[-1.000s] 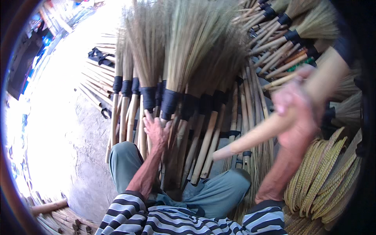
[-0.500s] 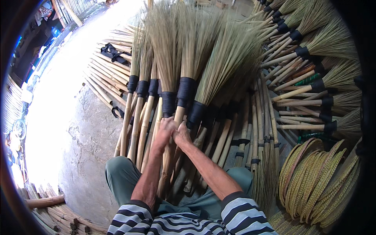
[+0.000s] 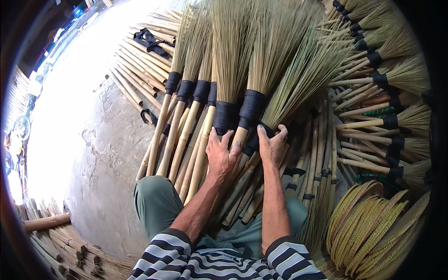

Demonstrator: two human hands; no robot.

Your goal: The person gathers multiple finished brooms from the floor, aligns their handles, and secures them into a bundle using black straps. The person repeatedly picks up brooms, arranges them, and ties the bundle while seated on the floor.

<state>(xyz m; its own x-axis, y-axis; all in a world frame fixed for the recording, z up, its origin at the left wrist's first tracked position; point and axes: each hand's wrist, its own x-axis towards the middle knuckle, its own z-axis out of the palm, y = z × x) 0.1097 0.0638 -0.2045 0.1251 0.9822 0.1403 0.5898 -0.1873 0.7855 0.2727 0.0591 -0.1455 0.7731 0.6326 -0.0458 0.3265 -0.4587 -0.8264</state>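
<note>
Several grass brooms with bamboo handles and black-wrapped necks lie side by side before my knees. My left hand (image 3: pixel 221 154) is closed over the handle of one broom (image 3: pixel 225 116), its fingertips at the lower edge of the black wrapping. Just right of it, another broom (image 3: pixel 253 105) has its handle beside my left thumb. My right hand (image 3: pixel 272 147) has thumb and forefinger spread at the black neck of a slanting, greener broom (image 3: pixel 298 84). The thumb touches that neck; its other fingers are partly hidden. Lower handles vanish behind my forearms.
Bare bamboo poles (image 3: pixel 135 70) with a black cloth strip (image 3: pixel 151 41) lie at the far left. More brooms (image 3: pixel 373 121) are stacked along the right. A coil of yellowish woven strips (image 3: pixel 359 224) stands near right, and bundled stalks (image 3: pixel 74 252) lie near left.
My hands were together on the handles; now they are apart, the right one moved rightward to the slanting broom's neck. The view has shifted, so the brooms appear farther right.
</note>
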